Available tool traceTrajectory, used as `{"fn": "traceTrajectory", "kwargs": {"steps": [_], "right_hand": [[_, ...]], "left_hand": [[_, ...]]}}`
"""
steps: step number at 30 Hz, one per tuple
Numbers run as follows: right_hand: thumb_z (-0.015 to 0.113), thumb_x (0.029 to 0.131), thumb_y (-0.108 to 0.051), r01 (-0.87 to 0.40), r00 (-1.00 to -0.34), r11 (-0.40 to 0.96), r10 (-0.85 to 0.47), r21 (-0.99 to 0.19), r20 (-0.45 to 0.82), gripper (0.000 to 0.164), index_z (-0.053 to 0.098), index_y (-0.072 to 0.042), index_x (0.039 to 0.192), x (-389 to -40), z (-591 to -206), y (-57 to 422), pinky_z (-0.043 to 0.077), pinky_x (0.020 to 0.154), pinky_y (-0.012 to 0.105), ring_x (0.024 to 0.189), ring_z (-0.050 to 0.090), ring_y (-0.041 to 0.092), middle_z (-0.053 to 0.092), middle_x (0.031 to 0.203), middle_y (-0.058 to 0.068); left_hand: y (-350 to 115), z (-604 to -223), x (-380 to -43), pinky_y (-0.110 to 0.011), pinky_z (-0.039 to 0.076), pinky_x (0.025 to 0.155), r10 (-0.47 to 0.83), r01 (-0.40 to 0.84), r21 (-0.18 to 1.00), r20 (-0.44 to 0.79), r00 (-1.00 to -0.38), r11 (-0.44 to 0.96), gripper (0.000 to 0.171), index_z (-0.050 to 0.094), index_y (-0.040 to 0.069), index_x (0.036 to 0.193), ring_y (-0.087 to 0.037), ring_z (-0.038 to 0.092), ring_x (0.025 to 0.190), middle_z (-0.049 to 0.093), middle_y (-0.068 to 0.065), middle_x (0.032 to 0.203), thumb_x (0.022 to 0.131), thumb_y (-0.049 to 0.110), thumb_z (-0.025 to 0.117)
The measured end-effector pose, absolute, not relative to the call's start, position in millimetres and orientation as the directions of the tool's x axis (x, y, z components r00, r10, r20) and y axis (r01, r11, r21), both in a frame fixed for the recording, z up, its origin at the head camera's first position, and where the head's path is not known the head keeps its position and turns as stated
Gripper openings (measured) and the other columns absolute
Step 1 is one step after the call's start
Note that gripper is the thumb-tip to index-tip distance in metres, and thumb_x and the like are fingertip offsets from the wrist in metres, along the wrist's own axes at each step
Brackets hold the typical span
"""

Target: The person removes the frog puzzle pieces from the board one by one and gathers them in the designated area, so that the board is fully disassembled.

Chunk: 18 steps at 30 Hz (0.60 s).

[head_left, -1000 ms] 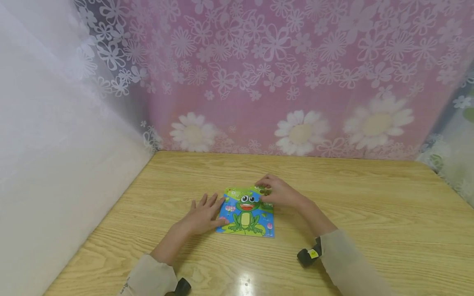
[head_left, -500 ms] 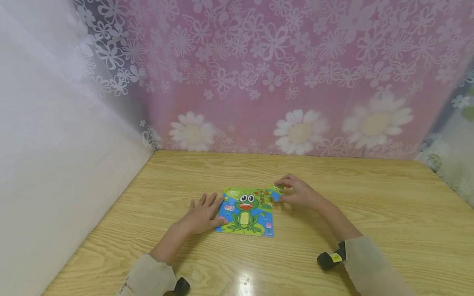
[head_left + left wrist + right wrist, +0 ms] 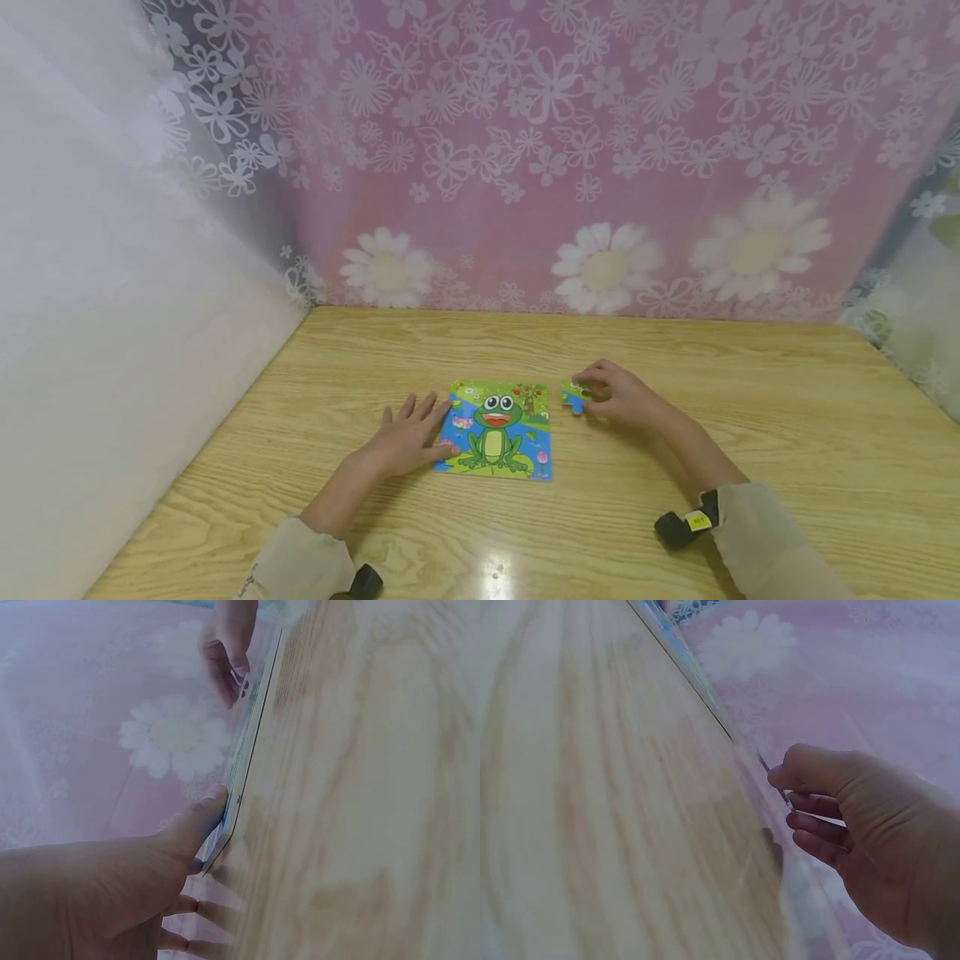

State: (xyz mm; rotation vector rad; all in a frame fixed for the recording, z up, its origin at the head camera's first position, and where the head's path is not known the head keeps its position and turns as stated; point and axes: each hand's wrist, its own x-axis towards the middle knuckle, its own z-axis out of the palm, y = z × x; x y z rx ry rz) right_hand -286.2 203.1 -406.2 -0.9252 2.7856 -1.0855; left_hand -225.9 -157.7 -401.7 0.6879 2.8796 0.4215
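Observation:
A square frog puzzle [image 3: 495,446] lies flat on the wooden table, showing a green frog on a blue and green ground. My left hand [image 3: 405,442] rests at its left side with fingers spread, the thumb over the puzzle's edge. In the left wrist view that thumb [image 3: 199,821] presses on the board's rim. To the right of the puzzle, my right hand [image 3: 622,400] pinches a small green and blue puzzle piece [image 3: 573,397] between thumb and fingers. The right wrist view has the piece [image 3: 786,799] edge-on, so its face is hidden there.
The wood-grain table [image 3: 750,417] reaches back to a pink flowered cloth [image 3: 480,167]. A white sheet [image 3: 135,292] hangs along the left side. Black wrist cameras are strapped at both beige sleeves [image 3: 772,542].
My right hand has carried the puzzle piece rightward, from over the puzzle's upper right part to beside it. The left hand has stayed in place.

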Motion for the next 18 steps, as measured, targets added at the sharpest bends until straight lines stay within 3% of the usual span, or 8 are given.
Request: {"fn": "traceTrajectory", "kwargs": {"steps": [9, 18], "right_hand": [[0.067, 0.081, -0.007, -0.509, -0.823, 0.569, -0.54, -0.645, 0.174, 0.039, 0.058, 0.001, 0.118, -291.3, -413.9, 208.5, 0.034, 0.095, 0.051, 0.113, 0.045, 0.035, 0.052, 0.115, 0.011], [0.067, 0.083, -0.006, -0.509, -0.81, 0.519, -0.558, -0.687, 0.179, 0.039, 0.057, 0.004, 0.119, -291.1, -417.0, 209.3, 0.029, 0.098, 0.053, 0.115, 0.042, 0.038, 0.051, 0.116, 0.015]], "left_hand": [[-157.5, -400.8, -225.8, -0.068, 0.005, 0.096, 0.464, 0.42, 0.313, -0.079, -0.882, 0.852, 0.077, 0.024, 0.01, 0.147, -0.044, 0.005, 0.133, 0.015, -0.018, 0.149, 0.089, 0.052, 0.051], [-158.7, -403.1, -227.4, -0.067, 0.004, 0.097, 0.46, 0.414, 0.315, -0.086, -0.884, 0.854, 0.078, 0.023, 0.011, 0.147, -0.043, 0.003, 0.133, 0.014, -0.017, 0.15, 0.088, 0.054, 0.05]]}}
